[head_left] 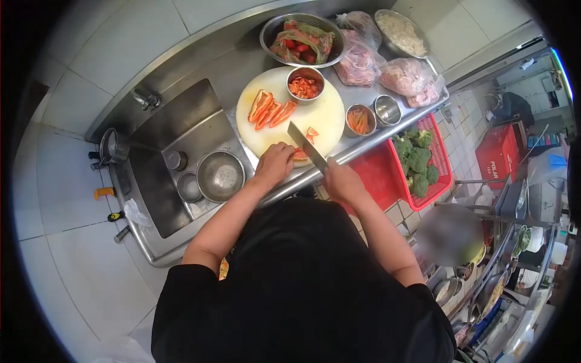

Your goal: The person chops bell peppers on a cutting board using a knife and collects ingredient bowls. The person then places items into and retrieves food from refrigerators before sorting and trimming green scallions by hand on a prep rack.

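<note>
My right hand [344, 181] is closed round the handle of a broad-bladed kitchen knife [307, 145], its blade angled across the near side of a round white cutting board [334, 109]. Just left of the blade, the fingertips of my left hand [276, 163] press down on a red pepper piece [299, 155]. A small cut bit of pepper [311, 132] lies right of the blade. Farther back on the board rest several long pepper pieces [270, 110] and a metal cup of chopped red pepper [305, 88].
A colander of bagged red produce [302, 45] and bagged pale meat [411, 78] stand behind. Right of the board are a cup of orange strips [359, 120] and a metal cup [387, 110]. Below sits a red basket of broccoli [417, 158]. The sink [175, 130] holds metal bowls.
</note>
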### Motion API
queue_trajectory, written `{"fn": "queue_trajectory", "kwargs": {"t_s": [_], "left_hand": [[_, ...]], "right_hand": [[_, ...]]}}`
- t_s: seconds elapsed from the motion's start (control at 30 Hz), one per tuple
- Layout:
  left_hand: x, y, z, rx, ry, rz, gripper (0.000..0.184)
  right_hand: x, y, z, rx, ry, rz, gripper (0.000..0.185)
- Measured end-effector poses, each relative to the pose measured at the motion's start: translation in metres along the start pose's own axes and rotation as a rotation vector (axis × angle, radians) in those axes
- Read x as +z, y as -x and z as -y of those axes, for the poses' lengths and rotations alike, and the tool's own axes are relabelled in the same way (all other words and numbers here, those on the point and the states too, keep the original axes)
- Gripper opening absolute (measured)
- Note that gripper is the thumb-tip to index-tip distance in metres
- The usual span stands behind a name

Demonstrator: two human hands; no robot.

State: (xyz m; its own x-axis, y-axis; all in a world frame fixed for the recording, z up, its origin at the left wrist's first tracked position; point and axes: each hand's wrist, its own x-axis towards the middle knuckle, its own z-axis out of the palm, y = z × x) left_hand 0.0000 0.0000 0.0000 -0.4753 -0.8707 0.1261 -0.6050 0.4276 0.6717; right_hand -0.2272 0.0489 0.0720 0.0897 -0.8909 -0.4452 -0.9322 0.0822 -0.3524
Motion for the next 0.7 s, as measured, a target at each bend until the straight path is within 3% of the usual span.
{"fn": "queue_trajectory", "kwargs": {"t_s": [0.07, 0.3, 0.7], "left_hand": [[-0.001, 0.002, -0.002, -0.113, -0.01, -0.066, 0.023], [0.006, 0.005, -0.009, -0.231, 0.002, -0.086, 0.025], [-0.002, 0.01, 0.009, -0.13, -0.059, -0.074, 0.02]], "right_hand": [[-0.002, -0.006, 0.0, -0.092, -0.053, -0.097, 0.021], [-0.015, 0.031, 0.013, -0.114, -0.077, -0.149, 0.02], [0.003, 0.022, 0.005, -0.1, -0.012, -0.136, 0.018]]}}
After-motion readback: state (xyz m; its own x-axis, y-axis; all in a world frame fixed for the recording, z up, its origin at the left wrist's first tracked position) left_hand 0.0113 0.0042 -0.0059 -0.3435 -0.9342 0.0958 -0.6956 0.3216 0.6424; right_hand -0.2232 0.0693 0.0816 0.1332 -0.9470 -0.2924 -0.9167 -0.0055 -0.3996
